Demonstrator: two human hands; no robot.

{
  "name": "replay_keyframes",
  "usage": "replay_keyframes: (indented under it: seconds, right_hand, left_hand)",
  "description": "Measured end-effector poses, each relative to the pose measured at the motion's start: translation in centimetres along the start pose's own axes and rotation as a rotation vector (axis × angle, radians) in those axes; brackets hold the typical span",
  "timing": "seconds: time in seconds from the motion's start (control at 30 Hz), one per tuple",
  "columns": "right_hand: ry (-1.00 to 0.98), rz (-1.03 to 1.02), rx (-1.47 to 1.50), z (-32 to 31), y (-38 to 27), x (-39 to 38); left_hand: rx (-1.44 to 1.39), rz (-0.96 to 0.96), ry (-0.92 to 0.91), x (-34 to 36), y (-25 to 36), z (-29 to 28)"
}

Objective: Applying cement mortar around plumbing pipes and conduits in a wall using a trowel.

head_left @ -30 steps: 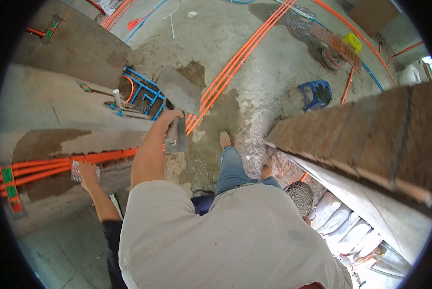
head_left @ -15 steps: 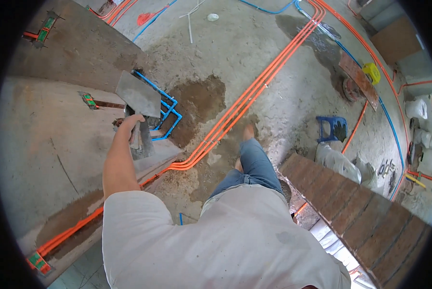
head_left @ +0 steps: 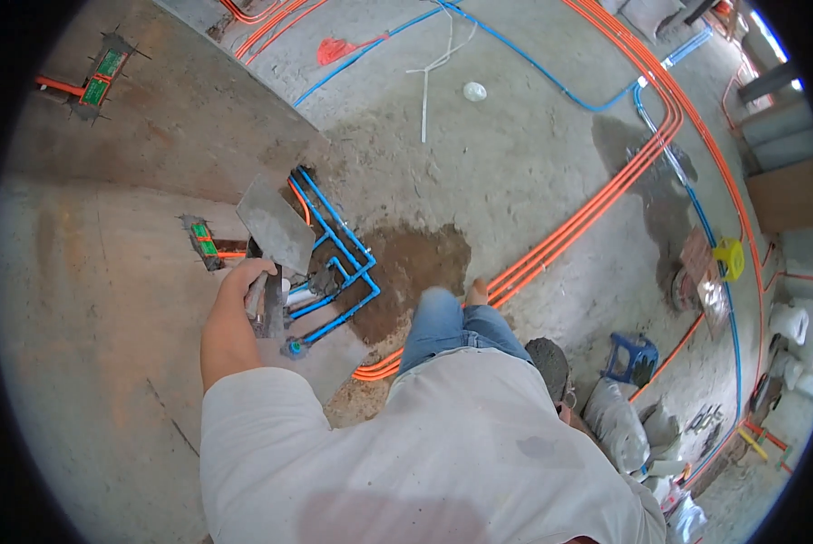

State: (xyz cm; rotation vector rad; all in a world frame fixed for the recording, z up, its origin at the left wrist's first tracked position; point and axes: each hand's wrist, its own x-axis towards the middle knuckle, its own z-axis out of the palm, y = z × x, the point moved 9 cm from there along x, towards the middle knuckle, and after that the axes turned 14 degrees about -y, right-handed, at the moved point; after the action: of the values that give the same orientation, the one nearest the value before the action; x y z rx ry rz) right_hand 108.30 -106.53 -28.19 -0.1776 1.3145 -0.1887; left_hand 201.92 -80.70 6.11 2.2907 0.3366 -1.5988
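Note:
My left hand (head_left: 243,283) is closed around the handle of a plastering trowel (head_left: 274,310), its narrow dark blade tilted beside the wall. Just beyond the fingers is a flat grey plate (head_left: 276,224); whether the hand also bears it, I cannot tell. Close by are a green wall box (head_left: 205,239) and blue pipes (head_left: 341,238) by the wall corner. At my right side, a little skin of my right hand (head_left: 565,414) shows past the shirt, its fingers hidden. Next to it is a rounded, rough grey mass (head_left: 548,361) that looks like mortar.
Orange conduits (head_left: 551,254) cross the floor by my feet. A damp brown patch (head_left: 424,263) lies beside the blue pipes. To the right are a blue stool (head_left: 631,356), white sacks (head_left: 617,422) and a yellow object (head_left: 729,258). Another green box (head_left: 104,74) sits in the far-left wall.
The view has shifted, so pipes and wall boxes sit lower and further right. The brown slab at lower right has left view. The rounded grey mass now shows more. My left hand keeps its grip.

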Motion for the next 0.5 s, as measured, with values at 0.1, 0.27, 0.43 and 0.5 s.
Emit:
replay_keyframes:
  seconds: [0.1,0.27,0.43,0.5]
  right_hand:
    - [0.116,-0.274,-0.294,12.5,-11.4,-0.8]
    - [0.284,-0.210,0.307,28.1,-21.6,1.3]
    - [0.314,-0.148,0.288,43.8,-30.9,5.6]
    - [0.241,-0.169,0.155,50.8,-34.6,6.9]
  left_hand:
    - [-0.034,0.101,0.030,0.8,3.7,-5.0]
    - [-0.058,0.068,-0.035,6.3,14.5,-11.8]
    - [0.110,0.014,-0.171,12.2,27.2,-16.8]
    - [0.224,0.153,-0.204,16.2,32.0,-19.0]
